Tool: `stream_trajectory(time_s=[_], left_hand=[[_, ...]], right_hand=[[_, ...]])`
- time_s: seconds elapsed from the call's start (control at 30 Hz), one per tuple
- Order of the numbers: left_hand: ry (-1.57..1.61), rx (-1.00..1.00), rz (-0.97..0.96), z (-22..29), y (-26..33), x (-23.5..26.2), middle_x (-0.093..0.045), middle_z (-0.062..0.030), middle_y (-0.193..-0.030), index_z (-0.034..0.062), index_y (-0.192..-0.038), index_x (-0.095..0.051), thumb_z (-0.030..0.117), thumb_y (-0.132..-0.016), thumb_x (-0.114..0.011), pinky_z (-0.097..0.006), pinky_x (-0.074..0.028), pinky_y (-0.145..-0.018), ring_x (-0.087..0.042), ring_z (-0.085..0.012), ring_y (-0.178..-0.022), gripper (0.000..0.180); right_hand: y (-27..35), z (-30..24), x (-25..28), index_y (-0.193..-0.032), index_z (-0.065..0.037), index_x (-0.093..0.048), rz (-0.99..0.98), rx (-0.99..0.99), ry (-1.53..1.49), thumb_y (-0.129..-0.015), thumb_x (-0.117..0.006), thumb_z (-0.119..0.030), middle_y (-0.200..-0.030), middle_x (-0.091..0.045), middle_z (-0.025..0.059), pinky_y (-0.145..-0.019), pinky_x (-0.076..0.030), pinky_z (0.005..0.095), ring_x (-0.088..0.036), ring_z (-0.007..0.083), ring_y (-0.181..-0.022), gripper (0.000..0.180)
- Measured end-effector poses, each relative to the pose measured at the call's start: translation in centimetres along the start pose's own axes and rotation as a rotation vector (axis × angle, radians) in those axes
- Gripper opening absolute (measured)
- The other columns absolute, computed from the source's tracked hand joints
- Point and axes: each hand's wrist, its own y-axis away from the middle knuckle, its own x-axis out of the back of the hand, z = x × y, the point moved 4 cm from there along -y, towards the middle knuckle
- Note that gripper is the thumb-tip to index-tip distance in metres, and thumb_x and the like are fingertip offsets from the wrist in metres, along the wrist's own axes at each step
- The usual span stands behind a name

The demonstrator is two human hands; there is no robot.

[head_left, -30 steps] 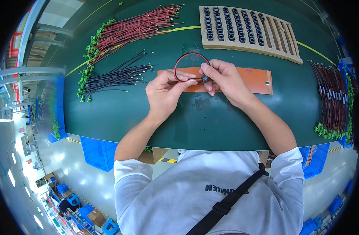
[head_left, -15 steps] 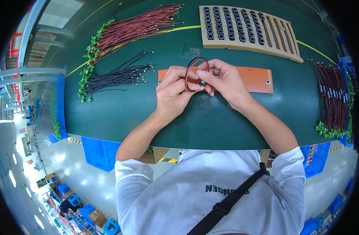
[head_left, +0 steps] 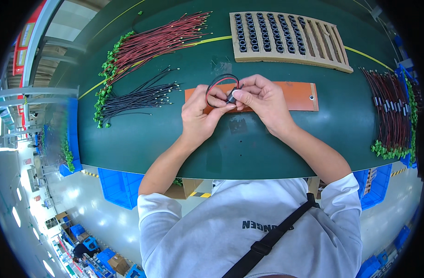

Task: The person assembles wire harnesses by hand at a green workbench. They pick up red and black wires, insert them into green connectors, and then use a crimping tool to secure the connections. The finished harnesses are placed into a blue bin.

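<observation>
Head view shows the left hand (head_left: 203, 113) and right hand (head_left: 263, 99), over the bench's (head_left: 249, 153) middle, each grip pinching a light, limp red-and-black wire loop (head_left: 219, 82) at its small dark ferrite ring (head_left: 231, 97), probably brittle, above an orange board (head_left: 295, 95), with wire bundles (head_left: 142, 95) and a ring tray (head_left: 286, 39) well clear.

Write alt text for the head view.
Both hands, left hand and right hand, pinch a looped red-and-black wire with a small black ring over an orange board on a green table; wire bundles lie either side.
</observation>
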Motion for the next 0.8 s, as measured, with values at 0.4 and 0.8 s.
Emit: stream_trajectory(time_s=[0.4, 0.8], left_hand=[[-0.150, 0.137, -0.213, 1.8, -2.0, -2.9, -0.071, -0.0150, -0.122, 0.0002, -0.127, -0.062, 0.005, -0.085, -0.079, -0.033, -0.058, -0.095, -0.071, -0.0211, -0.111, 0.045], [0.168, 0.344, -0.657, -1.1, -6.7, -6.1, -0.070, -0.0078, -0.087, -0.0017, -0.103, -0.074, 0.012, -0.098, -0.067, -0.028, -0.054, -0.075, -0.067, -0.0127, -0.081, 0.016]], right_hand=[[2.5, -4.2, 2.5, -0.105, 0.002, -0.064, 0.104, 0.781, 1.006, -0.103, -0.057, -0.010, -0.096, -0.073, 0.0064, -0.065, -0.054, 0.0273, -0.066, 0.0114, -0.077, 0.014], [3.5, -3.9, 8.6, -0.111, 0.001, -0.068, 0.094, 0.400, 0.431, -0.105, -0.055, -0.012, -0.111, -0.071, 0.0081, -0.083, -0.054, 0.0259, -0.063, 0.0108, -0.085, 0.019]])
